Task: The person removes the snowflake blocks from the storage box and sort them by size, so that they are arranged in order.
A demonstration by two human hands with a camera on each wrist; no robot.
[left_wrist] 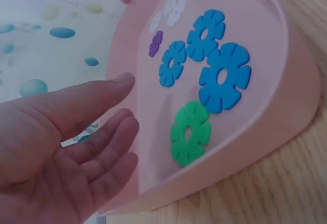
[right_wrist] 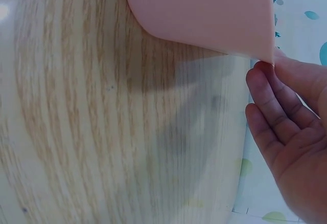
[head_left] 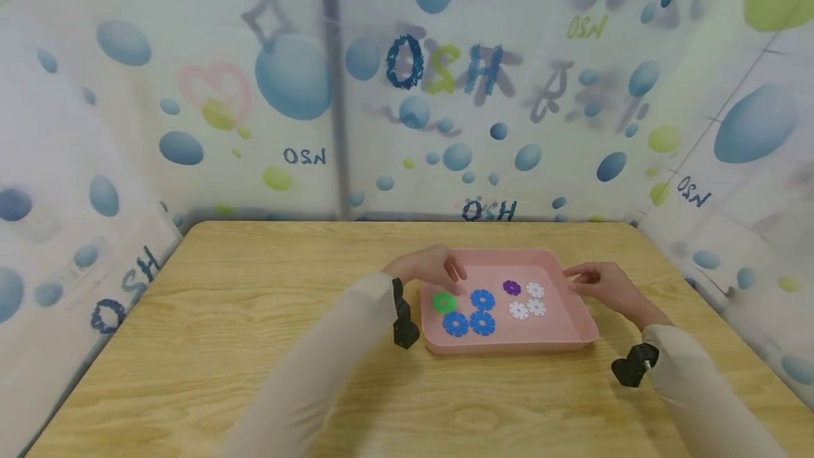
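Observation:
A shallow pink tray [head_left: 502, 345] holds flat notched plastic discs: a green disc [head_left: 444, 302], three blue discs [head_left: 482, 300], a purple disc [head_left: 511, 288] and three white discs [head_left: 535, 290]. Over the tray's left end reaches my left hand [head_left: 434, 267], fingers relaxed with nothing between them. In the left wrist view its thumb and fingers stand apart near the green disc [left_wrist: 190, 133]. My right hand [head_left: 607, 285] is at the tray's right side. Its thumb and fingertips pinch the rim there, as the right wrist view shows at the tray corner [right_wrist: 214, 15].
The tray stands on a wood-grain table [head_left: 254, 288], right of its middle. A patterned curtain [head_left: 292, 126] with blue and green spots hangs behind the table and along both sides. Black wrist cameras [head_left: 404, 316] sit on both sleeves.

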